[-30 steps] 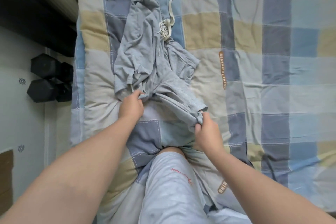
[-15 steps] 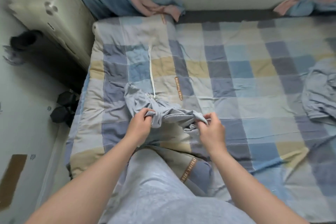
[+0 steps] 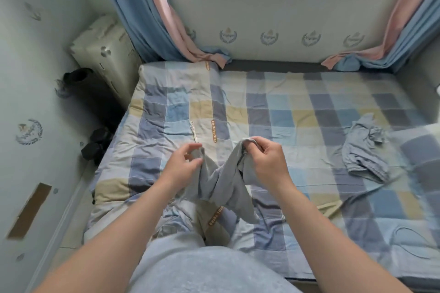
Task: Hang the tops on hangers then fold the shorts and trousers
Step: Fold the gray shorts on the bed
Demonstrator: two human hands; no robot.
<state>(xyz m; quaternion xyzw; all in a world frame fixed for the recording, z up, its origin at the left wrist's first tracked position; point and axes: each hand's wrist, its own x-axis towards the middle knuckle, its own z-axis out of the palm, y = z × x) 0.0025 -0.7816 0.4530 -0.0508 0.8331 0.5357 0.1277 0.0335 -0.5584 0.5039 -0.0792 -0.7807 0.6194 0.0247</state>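
Nearest us, 2 bare forearms reach out over the lap. The left hand (image 3: 183, 164) has its grip pinched on 1 edge of the shorts (image 3: 221, 185), thumb against fingertips, though blur softens the detail. The right hand (image 3: 266, 164) has its grip curled round a bunched edge at about the same height.

The shorts hang in the air between the 2 hands, just above the near edge of the bed (image 3: 297, 112). From each grip a band of grey cloth runs down and back towards the lap, and the 2 bands cross below the hands in a twist. So the long axis runs hand to lap, not side to side, and neither hand is nearer.

We judge the next move needs the twist undone and the cloth spread on the quilt ahead of the hands.

Farther off on the right lies a crumpled grey garment (image 3: 362, 152), well apart. Beyond hang the curtains (image 3: 154, 19).
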